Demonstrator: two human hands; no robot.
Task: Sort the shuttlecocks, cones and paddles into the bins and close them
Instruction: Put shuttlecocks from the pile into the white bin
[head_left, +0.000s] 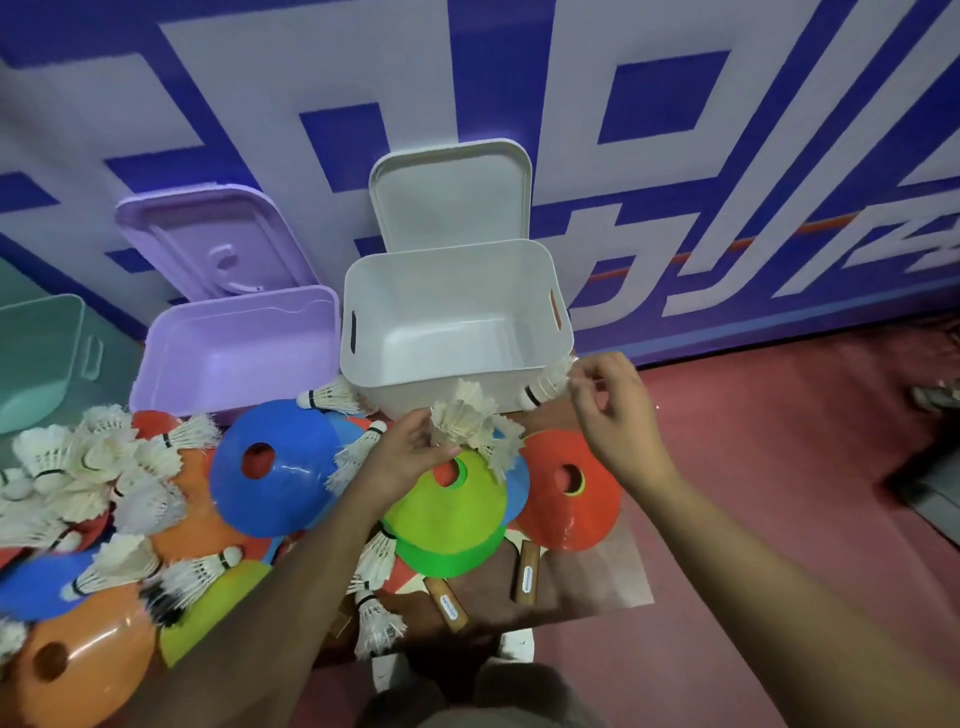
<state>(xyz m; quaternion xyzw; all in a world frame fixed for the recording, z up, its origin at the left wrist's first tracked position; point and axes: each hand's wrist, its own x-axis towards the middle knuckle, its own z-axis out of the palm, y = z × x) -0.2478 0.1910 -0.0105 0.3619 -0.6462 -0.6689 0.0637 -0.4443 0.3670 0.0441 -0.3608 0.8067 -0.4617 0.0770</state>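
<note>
Sorting looked barely begun; white bin (374, 312) stood open & empty.
Purple bin (171, 358) beside it was empty too, white lid (452, 197) & purple lid (208, 244) propped vs. wall (675, 156) behind; teal bin (31, 364) at left. Cones (291, 478) lay heaped in front w/ two paddle handles (525, 577) poking out beneath, loose shuttlecocks (88, 457) scattered thru the pile. L hand (410, 452) gripped a bunch of shuttlecocks (460, 415) just below the white bin's front rim; R hand (608, 405) pinched one shuttlecock (543, 387) by its feathers at the bin's right front corner. Risk: bunch looked loosely held, so one could slip & drop short onto the cones; feather pinch could crush vanes.
</note>
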